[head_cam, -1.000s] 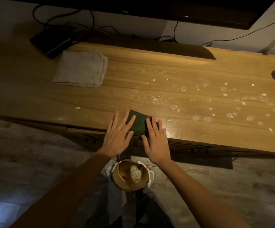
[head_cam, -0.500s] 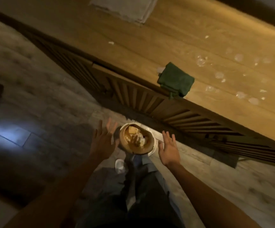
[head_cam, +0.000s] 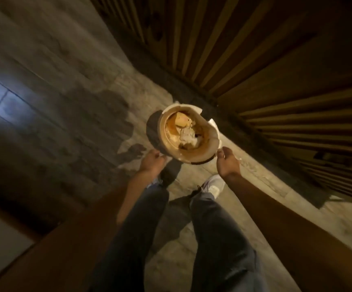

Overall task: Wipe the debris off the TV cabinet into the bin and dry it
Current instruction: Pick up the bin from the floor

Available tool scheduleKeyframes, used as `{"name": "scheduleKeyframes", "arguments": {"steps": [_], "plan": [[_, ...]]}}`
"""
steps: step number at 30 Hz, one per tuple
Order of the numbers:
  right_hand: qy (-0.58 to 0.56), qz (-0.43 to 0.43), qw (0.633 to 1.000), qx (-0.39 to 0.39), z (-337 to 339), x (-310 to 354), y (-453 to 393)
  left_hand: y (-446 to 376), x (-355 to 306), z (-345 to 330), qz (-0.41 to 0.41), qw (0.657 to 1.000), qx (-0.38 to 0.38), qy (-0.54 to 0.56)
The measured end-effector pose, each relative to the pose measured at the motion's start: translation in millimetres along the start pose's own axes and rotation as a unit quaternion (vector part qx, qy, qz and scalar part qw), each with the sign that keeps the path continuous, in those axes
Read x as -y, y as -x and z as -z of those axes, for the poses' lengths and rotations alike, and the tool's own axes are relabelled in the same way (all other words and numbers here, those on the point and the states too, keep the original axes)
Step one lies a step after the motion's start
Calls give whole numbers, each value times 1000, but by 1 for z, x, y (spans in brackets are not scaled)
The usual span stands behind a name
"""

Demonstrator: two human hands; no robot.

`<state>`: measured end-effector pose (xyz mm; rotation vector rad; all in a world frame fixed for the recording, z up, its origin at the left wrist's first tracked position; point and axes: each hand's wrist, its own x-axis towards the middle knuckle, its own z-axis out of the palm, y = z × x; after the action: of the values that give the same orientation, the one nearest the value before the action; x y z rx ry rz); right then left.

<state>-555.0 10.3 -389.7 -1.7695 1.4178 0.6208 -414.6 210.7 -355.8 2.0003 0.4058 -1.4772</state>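
Note:
A small round beige bin (head_cam: 162, 131) stands on the floor just in front of the TV cabinet's slatted wooden front (head_cam: 276, 81). Crumpled paper and scraps lie inside it. My left hand (head_cam: 152, 163) is curled against the bin's near-left side. My right hand (head_cam: 227, 163) holds the near-right rim, thumb on the edge. The view is motion-blurred. The cabinet top, its debris and the green cloth are out of view.
Grey wood-look floor (head_cam: 65, 102) spreads to the left, with a bright reflection at the far left. My legs in dark trousers (head_cam: 217, 239) and a white shoe (head_cam: 214, 185) stand right behind the bin.
My hands left the green cloth on the cabinet edge and dropped to the bin, closing on its sides. The view swung down from the cabinet top to the floor.

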Motion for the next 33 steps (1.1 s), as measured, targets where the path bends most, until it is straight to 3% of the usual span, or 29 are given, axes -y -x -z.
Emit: {"name": "scheduleKeyframes", "arguments": {"steps": [4, 10, 16, 27, 33], "plan": [[-36, -38, 999, -5, -26, -19, -56, -49, 8, -39, 46, 992, -21, 119], [-124, -47, 991, 37, -49, -42, -105, -113, 24, -63, 42, 979, -100, 171], [-75, -27, 995, -55, -51, -35, -106, -123, 24, -64, 34, 977, -119, 174], [-60, -1, 997, -38, 36, 6, -8, -2, -10, -43, 48, 972, -108, 205], [-72, 2, 996, -43, 102, 18, 60, 94, -37, -41, -15, 986, -115, 120]]}}
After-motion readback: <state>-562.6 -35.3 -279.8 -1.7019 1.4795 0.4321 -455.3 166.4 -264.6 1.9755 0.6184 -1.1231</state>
